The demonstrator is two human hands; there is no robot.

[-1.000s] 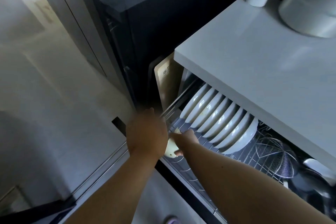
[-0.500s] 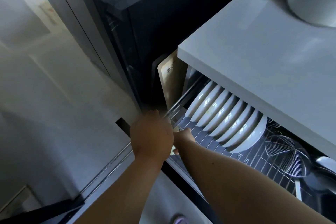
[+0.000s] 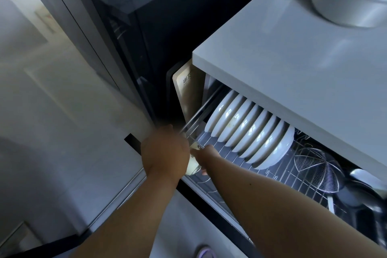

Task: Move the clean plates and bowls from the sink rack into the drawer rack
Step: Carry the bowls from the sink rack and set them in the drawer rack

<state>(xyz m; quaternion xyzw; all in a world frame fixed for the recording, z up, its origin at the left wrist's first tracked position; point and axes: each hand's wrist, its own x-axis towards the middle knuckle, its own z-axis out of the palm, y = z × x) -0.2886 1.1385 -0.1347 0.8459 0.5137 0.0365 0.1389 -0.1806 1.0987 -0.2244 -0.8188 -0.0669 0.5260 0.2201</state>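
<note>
Your two hands meet at the drawer rack (image 3: 226,153), beside upright plates (image 3: 249,132).
Left hand (image 3: 165,151) and right hand (image 3: 206,153) together grip a pale dish (image 3: 193,166).

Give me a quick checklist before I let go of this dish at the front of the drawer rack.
1. Drawer rack pulled out far enough: ok.
2. Free slots in front of the row of plates: ok, bare wires show there.
3. Cream dish held by both hands: cannot tell, left hand hides most of it and right hand is partly hidden.
4. Dish seated between the wires: cannot tell.
5. Dish apart from the plates: ok.
6. Wire skimmer out of the way: ok, lies beyond the plates.
</note>
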